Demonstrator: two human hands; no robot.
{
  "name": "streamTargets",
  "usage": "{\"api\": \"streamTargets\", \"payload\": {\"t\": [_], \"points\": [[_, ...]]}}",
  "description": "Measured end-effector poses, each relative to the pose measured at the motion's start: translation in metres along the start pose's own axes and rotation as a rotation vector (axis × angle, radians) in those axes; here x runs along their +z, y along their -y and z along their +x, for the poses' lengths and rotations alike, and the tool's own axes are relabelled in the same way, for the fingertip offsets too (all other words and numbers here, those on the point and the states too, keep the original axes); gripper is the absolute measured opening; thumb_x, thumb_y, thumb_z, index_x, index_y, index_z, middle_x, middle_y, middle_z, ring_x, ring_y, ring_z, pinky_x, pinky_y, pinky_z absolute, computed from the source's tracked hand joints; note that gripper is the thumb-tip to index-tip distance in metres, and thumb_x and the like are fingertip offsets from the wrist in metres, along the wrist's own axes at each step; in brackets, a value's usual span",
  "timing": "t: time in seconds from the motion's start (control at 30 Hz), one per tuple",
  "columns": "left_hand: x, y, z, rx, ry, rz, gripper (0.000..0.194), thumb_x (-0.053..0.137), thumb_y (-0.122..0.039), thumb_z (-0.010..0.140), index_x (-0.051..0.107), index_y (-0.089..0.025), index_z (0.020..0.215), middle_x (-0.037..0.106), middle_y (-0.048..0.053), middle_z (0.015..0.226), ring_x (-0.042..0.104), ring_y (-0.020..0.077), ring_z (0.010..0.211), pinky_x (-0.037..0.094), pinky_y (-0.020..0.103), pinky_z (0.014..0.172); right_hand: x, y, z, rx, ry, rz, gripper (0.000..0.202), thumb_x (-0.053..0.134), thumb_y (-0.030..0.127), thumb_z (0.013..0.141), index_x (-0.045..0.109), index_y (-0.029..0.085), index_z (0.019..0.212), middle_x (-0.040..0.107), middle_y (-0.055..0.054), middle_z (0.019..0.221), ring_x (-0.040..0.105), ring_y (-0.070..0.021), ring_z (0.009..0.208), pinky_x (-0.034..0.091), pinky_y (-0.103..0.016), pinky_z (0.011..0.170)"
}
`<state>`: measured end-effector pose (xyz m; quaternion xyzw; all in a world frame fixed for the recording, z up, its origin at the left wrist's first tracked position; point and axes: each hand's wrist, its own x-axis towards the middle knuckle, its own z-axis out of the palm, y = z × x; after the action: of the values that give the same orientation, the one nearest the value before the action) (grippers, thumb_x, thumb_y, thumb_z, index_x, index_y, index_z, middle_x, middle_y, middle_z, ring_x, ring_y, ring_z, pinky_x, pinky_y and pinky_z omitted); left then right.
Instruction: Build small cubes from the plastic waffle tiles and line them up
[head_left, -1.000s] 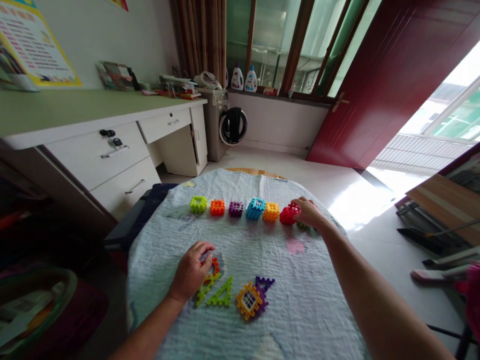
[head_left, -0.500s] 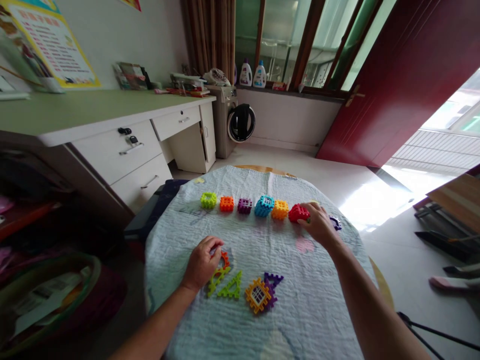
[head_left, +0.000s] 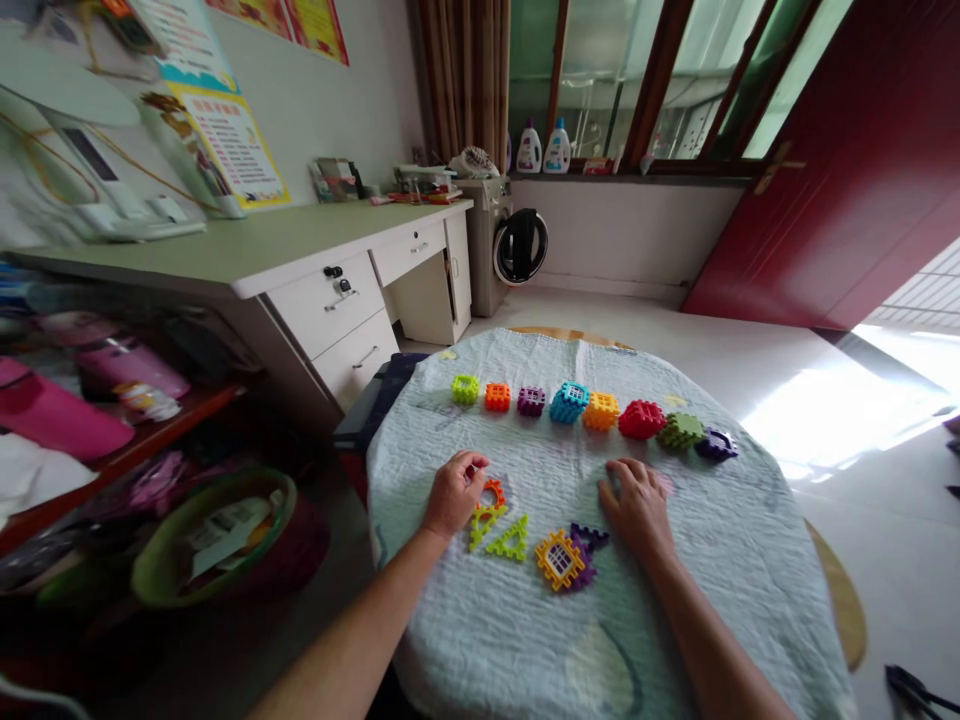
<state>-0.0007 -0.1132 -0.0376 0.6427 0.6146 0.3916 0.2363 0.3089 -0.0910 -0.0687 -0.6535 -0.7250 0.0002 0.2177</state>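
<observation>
A row of toy block cubes crosses the far part of the cloth: lime (head_left: 465, 390), orange (head_left: 497, 397), purple (head_left: 531, 401), blue (head_left: 570, 402), yellow (head_left: 601, 411), red (head_left: 641, 420), green (head_left: 681, 431) and dark purple (head_left: 718, 444). My right hand (head_left: 637, 502) rests palm down below the row, fingers apart and nothing in it. Loosely curled, my left hand (head_left: 454, 494) lies beside an orange ring piece (head_left: 493, 492), with a gap between thumb and fingers. Nearer lie lime triangle pieces (head_left: 511, 540), a yellow window piece (head_left: 559, 560) and purple pieces (head_left: 590, 538).
A pale cloth (head_left: 517, 650) covers the round table. To the left stand a desk (head_left: 300, 235), a shelf with pink bottles (head_left: 67, 410) and a basket (head_left: 217, 540). Behind are a washing machine (head_left: 491, 240) with its door open and a red door (head_left: 817, 180).
My right hand has left the red block and drawn back toward me onto the cloth. The green block, earlier mostly hidden by it, now shows. My view has turned left.
</observation>
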Motion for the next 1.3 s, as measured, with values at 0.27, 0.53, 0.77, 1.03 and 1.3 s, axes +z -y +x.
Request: {"api": "streamTargets", "payload": {"t": [0.27, 0.53, 0.77, 1.03, 1.3], "points": [[-0.015, -0.007, -0.01, -0.039, 0.169, 0.218, 0.014, 0.064, -0.014, 0.072, 0.066, -0.018, 0.085, 0.059, 0.003, 0.091, 0.057, 0.015, 0.081, 0.048, 0.029, 0.081, 0.001, 0.0, 0.0, 0.0, -0.003, -0.034, 0.029, 0.05, 0.035, 0.09, 0.062, 0.019, 0.111, 0.06, -0.01, 0.118, 0.051, -0.027, 0.111, 0.039, -0.041, 0.097], [-0.013, -0.011, 0.017, -0.079, 0.195, 0.335, 0.01, 0.064, -0.009, 0.072, 0.059, -0.018, 0.07, 0.059, -0.002, 0.076, 0.056, 0.0123, 0.073, 0.042, 0.024, 0.069, 0.002, 0.001, 0.0, 0.016, -0.001, -0.038, 0.029, 0.05, 0.035, 0.09, 0.063, 0.019, 0.111, 0.06, -0.009, 0.118, 0.051, -0.0268, 0.111, 0.038, -0.042, 0.097], [-0.017, -0.019, 0.026, 0.359, 0.106, 0.57, 0.013, 0.052, -0.009, 0.087, 0.057, -0.02, 0.082, 0.06, 0.002, 0.087, 0.057, 0.0167, 0.085, 0.044, 0.029, 0.08, 0.0, 0.003, -0.001, 0.025, 0.001, -0.033, 0.029, 0.051, 0.034, 0.09, 0.062, 0.019, 0.112, 0.06, -0.009, 0.118, 0.052, -0.0263, 0.111, 0.038, -0.041, 0.096], [-0.017, -0.008, 0.005, 0.358, 0.301, 0.435, 0.016, 0.067, -0.018, 0.08, 0.06, -0.021, 0.094, 0.062, 0.002, 0.097, 0.058, 0.0183, 0.095, 0.046, 0.03, 0.087, 0.001, 0.002, 0.0, 0.022, -0.005, -0.027, 0.028, 0.051, 0.033, 0.09, 0.063, 0.019, 0.111, 0.061, -0.009, 0.116, 0.052, -0.0256, 0.109, 0.038, -0.04, 0.095], [-0.007, -0.02, 0.03, 0.102, 0.339, 0.618, 0.036, 0.073, -0.04, 0.069, 0.066, -0.018, 0.096, 0.062, 0.009, 0.103, 0.059, 0.0252, 0.099, 0.047, 0.035, 0.089, -0.001, 0.004, 0.0, 0.032, -0.006, -0.032, 0.027, 0.052, 0.033, 0.09, 0.062, 0.02, 0.111, 0.06, -0.008, 0.116, 0.052, -0.0256, 0.109, 0.038, -0.04, 0.095]]}}
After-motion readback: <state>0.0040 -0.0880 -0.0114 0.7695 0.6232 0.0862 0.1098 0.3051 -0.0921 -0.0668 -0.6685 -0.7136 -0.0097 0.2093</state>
